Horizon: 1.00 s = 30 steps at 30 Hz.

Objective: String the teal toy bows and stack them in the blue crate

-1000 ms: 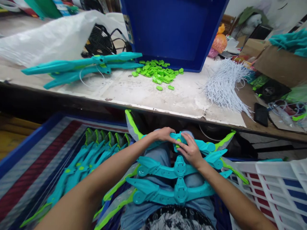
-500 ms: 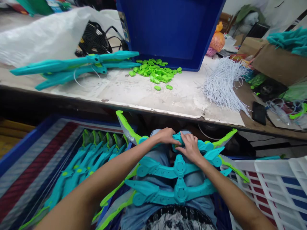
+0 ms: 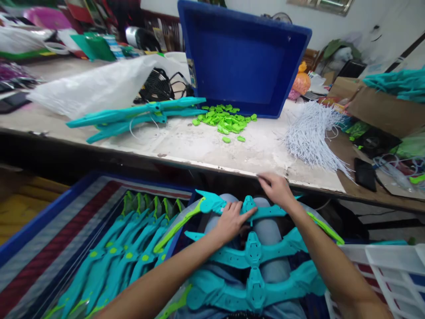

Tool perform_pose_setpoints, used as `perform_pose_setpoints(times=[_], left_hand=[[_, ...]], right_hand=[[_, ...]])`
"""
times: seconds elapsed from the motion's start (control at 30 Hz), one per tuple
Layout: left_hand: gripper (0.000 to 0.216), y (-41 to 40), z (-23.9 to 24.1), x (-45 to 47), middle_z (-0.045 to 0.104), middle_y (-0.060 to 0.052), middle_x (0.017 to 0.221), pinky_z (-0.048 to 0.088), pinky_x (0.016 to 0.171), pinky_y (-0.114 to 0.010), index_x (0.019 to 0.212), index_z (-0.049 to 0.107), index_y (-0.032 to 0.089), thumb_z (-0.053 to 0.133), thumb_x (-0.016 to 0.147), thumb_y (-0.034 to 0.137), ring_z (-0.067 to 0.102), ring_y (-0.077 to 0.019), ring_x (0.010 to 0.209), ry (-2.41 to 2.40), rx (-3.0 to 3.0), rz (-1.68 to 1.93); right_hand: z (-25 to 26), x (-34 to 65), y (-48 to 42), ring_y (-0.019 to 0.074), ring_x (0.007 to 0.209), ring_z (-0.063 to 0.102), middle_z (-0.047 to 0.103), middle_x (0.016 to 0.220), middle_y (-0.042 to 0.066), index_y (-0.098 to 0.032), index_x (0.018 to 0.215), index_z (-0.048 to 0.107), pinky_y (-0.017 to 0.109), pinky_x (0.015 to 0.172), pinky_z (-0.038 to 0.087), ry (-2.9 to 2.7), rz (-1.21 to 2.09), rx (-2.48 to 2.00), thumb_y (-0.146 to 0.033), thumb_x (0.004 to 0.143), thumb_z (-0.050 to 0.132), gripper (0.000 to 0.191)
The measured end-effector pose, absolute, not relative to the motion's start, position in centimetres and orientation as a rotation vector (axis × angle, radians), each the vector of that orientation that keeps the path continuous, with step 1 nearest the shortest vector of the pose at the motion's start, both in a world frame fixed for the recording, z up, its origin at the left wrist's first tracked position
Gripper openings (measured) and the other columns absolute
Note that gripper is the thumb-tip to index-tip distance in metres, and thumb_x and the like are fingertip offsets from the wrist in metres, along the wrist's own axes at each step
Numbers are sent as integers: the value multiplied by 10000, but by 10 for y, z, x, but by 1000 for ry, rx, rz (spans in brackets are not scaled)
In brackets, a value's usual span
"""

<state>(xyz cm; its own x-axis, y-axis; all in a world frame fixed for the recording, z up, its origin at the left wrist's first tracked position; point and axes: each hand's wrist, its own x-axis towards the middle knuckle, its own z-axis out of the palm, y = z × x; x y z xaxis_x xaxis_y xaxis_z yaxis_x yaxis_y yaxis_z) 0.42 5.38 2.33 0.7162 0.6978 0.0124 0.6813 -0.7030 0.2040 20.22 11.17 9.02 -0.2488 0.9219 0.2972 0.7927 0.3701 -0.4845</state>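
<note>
Three teal toy bows lie across my lap. The top bow (image 3: 212, 204) has a lime-green tip at each end. My left hand (image 3: 232, 220) lies flat on its left limb, fingers stretched and thumb pointing at the centre grip. My right hand (image 3: 277, 188) is lifted off the bow and hovers at the edge of the table (image 3: 199, 148), fingers loosely extended leftward with nothing visible in them. On the table ahead sits a pile of small lime-green pieces (image 3: 226, 120). Two more bows (image 3: 254, 252) lie below the top one.
A blue crate (image 3: 40, 217) at my left holds a row of finished teal bows (image 3: 126, 248). On the table are a tipped blue bin (image 3: 242, 62), teal bows (image 3: 133, 116), a white cord bundle (image 3: 308, 133), a plastic bag (image 3: 96, 86) and a fan (image 3: 156, 86). A white basket (image 3: 392, 274) stands at right.
Both hands were pinching the top bow's centre. Now my right hand has let go and risen to the table edge; my left hand lies flat on the bow. The view tilted up.
</note>
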Motion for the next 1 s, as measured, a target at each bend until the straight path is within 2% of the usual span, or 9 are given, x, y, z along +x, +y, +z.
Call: perform_pose_setpoints(times=[0.1,0.23,0.37,0.47,0.53,0.7,0.77,0.87,1.0], left_hand=[[652,57,27,5,442,-193,1337,366,933,-507,1448,298,339,539,861,488,462,-366,1163,1084,2681,45],[511,63,36,6,521,-168,1259,403,895,-464,1436,323,356,397,937,438,528,-325,1095,1073,2599,-33],[488,64,38,8,595,-119,1106,424,856,-446,1420,343,379,387,939,442,569,-300,996,1137,2531,-46],[489,64,39,9,608,-114,1089,426,857,-440,1417,351,380,401,934,440,575,-301,1000,1138,2507,-57],[515,68,41,10,631,-123,1081,425,870,-448,1445,312,323,390,943,406,589,-300,1004,1140,2450,-69],[683,92,45,18,642,-202,1153,446,860,-428,1482,140,61,404,921,349,611,-327,1054,1179,2203,-210],[728,103,46,20,620,-209,1204,460,841,-392,1459,209,55,476,874,396,601,-333,1085,1161,2136,-247],[633,112,47,22,651,-158,1163,472,807,-351,1330,427,121,550,800,444,622,-313,1046,1137,2086,-235],[524,112,43,21,676,-120,1093,475,788,-335,1205,513,159,569,770,446,638,-289,985,1114,2048,-164]], right_hand=[[99,181,189,279,1051,539,678,1087,118,-170,1041,688,447,955,429,-2126,82,-1571,-182,873,478,270],[94,150,268,284,1140,447,597,1245,135,-137,1160,610,432,957,398,-2113,61,-1764,-145,869,491,314],[91,140,296,280,1079,476,629,1154,168,-126,1057,636,420,911,394,-2119,91,-1797,-141,887,451,251],[99,154,292,239,1008,545,658,1098,145,-135,1043,642,358,870,406,-2201,168,-1768,-140,914,385,287],[110,171,285,197,909,598,697,1012,87,-162,1022,661,297,807,425,-2305,278,-1724,-152,911,403,282],[130,208,260,126,641,605,706,705,-31,-221,771,718,214,661,427,-2582,571,-1612,-150,785,619,123],[129,213,251,130,651,606,701,713,-23,-226,844,717,216,661,429,-2583,553,-1616,-158,767,654,121],[120,216,236,167,784,623,702,880,43,-193,1025,672,254,728,447,-2488,420,-1665,-199,779,662,247],[103,228,218,200,930,620,662,1044,109,-165,949,692,316,832,467,-2378,281,-1581,-224,830,596,164]])
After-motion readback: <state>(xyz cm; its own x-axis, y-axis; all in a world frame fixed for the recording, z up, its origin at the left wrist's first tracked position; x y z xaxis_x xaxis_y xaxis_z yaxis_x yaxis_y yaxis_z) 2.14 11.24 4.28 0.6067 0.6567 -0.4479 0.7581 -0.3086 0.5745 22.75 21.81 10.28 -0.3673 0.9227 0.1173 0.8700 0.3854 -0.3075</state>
